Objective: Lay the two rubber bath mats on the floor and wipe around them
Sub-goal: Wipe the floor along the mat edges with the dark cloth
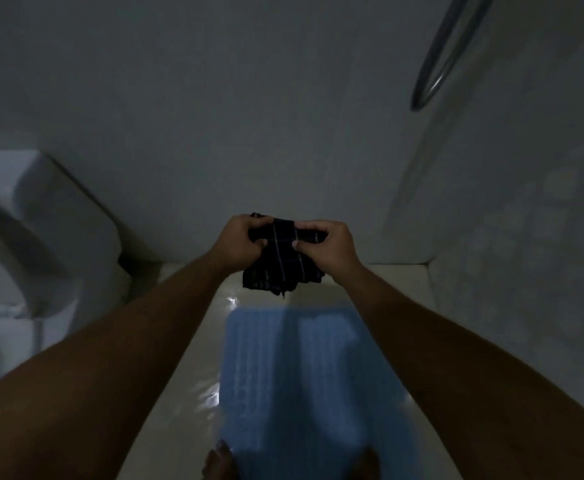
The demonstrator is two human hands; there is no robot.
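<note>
A blue rubber bath mat (304, 375) lies flat on the pale wet floor (200, 358), running from the middle of the view down to the bottom edge. Above its far end I hold a dark checked cloth (281, 261) bunched up in the air. My left hand (240, 242) grips the cloth's left side and my right hand (325, 245) grips its right side, both with fingers closed on it. Only one mat shows. The room is dim.
A white toilet (41, 237) stands at the left against the wall. A grey metal bar (439, 60) hangs at the upper right. A frosted wall or panel (526, 254) closes the right side. Bare toes (219, 459) rest at the mat's near left edge.
</note>
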